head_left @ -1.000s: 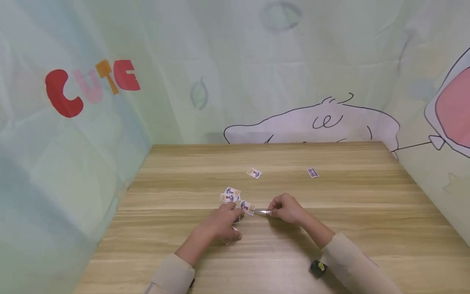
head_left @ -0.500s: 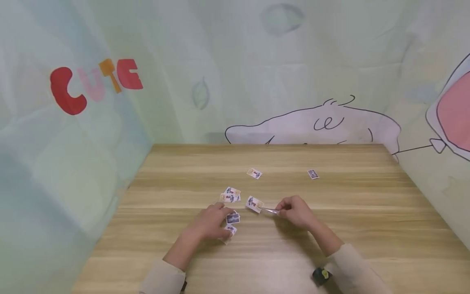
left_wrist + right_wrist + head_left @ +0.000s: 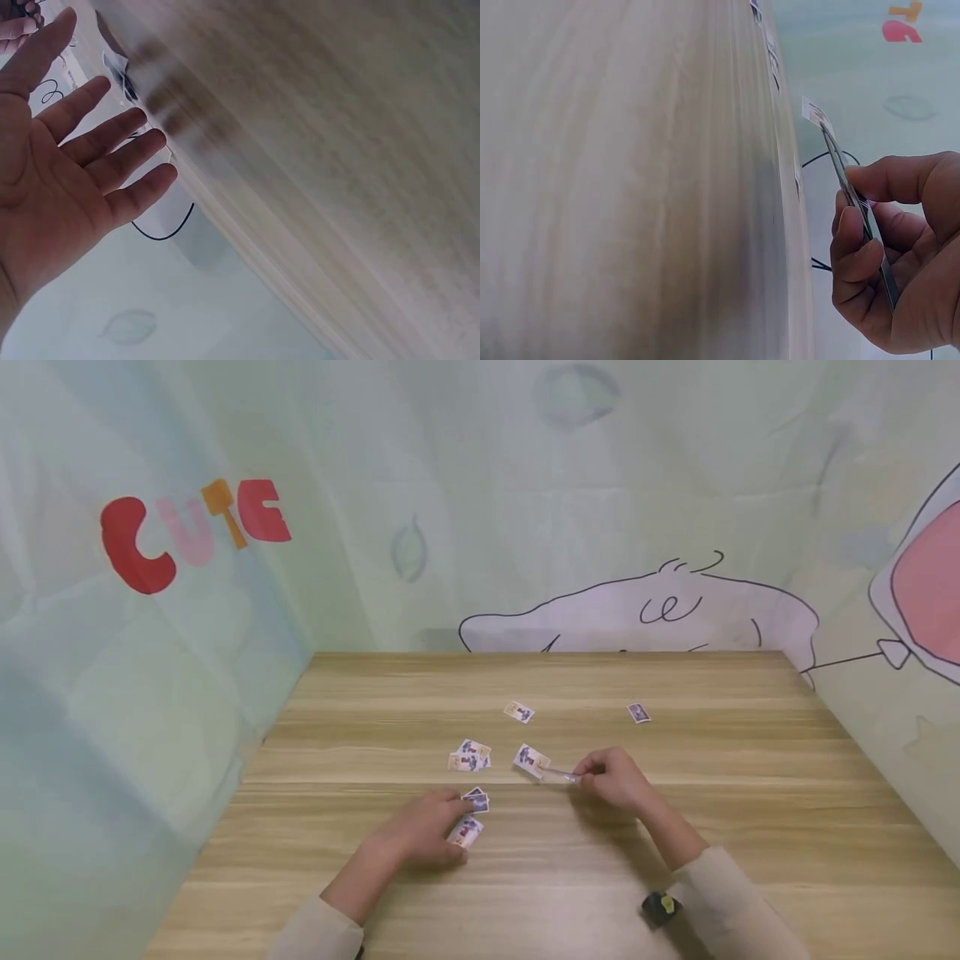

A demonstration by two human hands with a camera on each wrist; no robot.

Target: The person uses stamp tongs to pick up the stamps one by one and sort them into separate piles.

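In the head view my right hand (image 3: 615,781) pinches a pair of metal tweezers (image 3: 561,775). Their tips grip a small printed card (image 3: 531,760), tilted and raised off the table, as the right wrist view also shows. My left hand (image 3: 422,828) stays low at the left with its fingers loosely extended. Its fingertips are at a dark-faced card (image 3: 478,804) and a light printed card (image 3: 467,832), partly covering them; whether they touch cannot be told. The left wrist view shows the palm holding nothing.
Behind the left hand lies a group of overlapping printed cards (image 3: 469,756). Farther back are a light card (image 3: 519,712) and a dark card (image 3: 639,712). A small black object (image 3: 660,909) sits beside the right sleeve. Printed cloth (image 3: 375,485) hangs behind the wooden table (image 3: 712,752).
My right hand has carried the tweezed card rightward and farther back, away from the left hand. The left hand has drawn back leftward, uncovering more of the cards beneath it.
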